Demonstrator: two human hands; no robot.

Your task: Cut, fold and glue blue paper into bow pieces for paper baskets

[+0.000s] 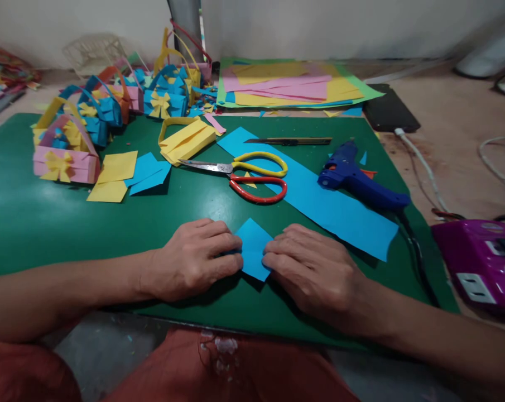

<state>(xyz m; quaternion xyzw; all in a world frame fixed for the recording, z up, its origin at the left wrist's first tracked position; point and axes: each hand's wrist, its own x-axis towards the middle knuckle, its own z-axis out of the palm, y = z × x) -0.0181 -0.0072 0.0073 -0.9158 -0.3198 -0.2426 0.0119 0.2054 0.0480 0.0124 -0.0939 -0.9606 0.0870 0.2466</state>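
Observation:
A small blue piece of paper [254,248] lies low over the green mat [89,234], one corner pointing away from me. My left hand [197,257] pinches its left edge, fingers closed. On the opposite edge, my right hand [314,268] grips the paper with bent fingers. Both thumbs are mostly hidden. Beyond the paper rest scissors [231,167] with one yellow and one red handle, partly over a long blue paper strip [319,201]. Left of them are yellow paper squares [114,173] and blue paper pieces [149,173].
A blue glue gun [356,178] and a cutter knife [289,141] lie on the right side. Several small paper baskets [66,159] stand at the back left. Coloured sheets [285,84], a phone [390,109] and a purple power box [478,262] surround the mat.

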